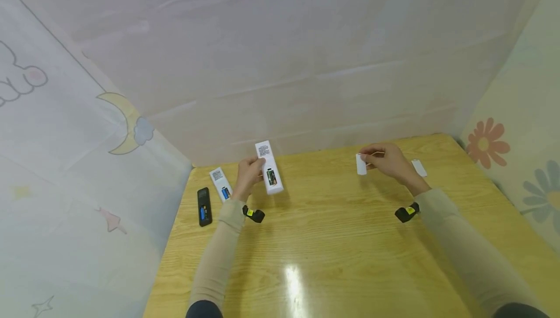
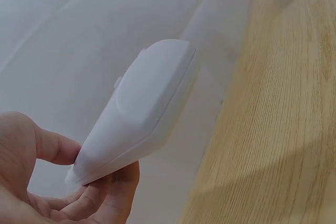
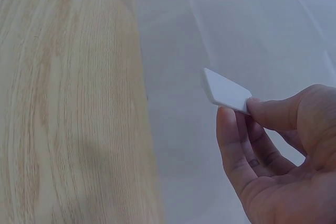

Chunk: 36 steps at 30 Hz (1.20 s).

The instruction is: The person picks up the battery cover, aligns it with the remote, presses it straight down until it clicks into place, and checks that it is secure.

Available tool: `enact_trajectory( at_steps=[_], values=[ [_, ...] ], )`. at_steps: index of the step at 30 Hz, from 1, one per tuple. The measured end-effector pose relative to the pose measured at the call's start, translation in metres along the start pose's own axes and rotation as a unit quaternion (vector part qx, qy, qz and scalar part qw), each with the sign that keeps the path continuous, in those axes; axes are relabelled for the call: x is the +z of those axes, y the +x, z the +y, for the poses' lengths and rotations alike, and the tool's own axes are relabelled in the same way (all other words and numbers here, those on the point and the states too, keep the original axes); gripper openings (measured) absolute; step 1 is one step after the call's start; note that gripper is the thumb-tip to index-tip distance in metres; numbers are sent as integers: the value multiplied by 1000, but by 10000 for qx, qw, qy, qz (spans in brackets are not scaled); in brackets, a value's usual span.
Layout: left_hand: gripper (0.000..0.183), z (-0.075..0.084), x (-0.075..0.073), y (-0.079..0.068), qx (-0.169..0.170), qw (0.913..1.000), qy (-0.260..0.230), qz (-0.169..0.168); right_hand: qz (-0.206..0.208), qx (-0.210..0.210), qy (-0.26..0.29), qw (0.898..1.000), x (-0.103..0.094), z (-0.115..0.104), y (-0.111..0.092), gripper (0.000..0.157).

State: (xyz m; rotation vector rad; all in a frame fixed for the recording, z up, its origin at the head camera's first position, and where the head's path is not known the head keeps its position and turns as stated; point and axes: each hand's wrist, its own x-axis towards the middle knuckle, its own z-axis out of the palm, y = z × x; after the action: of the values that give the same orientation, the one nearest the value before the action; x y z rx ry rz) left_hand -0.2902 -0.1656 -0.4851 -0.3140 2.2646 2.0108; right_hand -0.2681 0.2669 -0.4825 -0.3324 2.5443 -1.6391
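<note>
My left hand holds a white remote control up off the table, back side toward the head camera. A battery compartment with batteries shows in it, below some printed text. The left wrist view shows the thumb and fingers gripping one end of the remote. Over on the right, my right hand pinches a small white battery cover above the table. In the right wrist view, thumb and fingertips hold that cover by one end. A wide gap separates remote and cover.
On the wooden table's left side lie a second white remote, partly behind the left hand, and a black remote, both showing batteries. Another white cover lies beyond the right wrist. A pale sheet hangs behind the table.
</note>
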Motion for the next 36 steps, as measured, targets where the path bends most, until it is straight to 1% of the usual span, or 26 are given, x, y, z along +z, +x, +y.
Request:
enact_trajectory(
  at_steps=[7,20,24,29,36],
  values=[
    [57,-2,5,-1,-78,10000,-15,-20,-11,30,41,10000,3,-3,-2,38],
    [57,-2,10,-1,-25,10000,-49,-26,-40,165,67,9998,5,-9,1,40],
    [57,2,12,-1,36,9999,-47,-114,-57,104,106,9999,4,-10,3,40],
    [58,3,14,-1,60,9999,-15,-102,-74,-88,172,9998,4,-11,6,38],
    [55,4,17,-3,55,9999,-99,-109,-74,-80,260,9996,6,-17,8,35]
  ],
)
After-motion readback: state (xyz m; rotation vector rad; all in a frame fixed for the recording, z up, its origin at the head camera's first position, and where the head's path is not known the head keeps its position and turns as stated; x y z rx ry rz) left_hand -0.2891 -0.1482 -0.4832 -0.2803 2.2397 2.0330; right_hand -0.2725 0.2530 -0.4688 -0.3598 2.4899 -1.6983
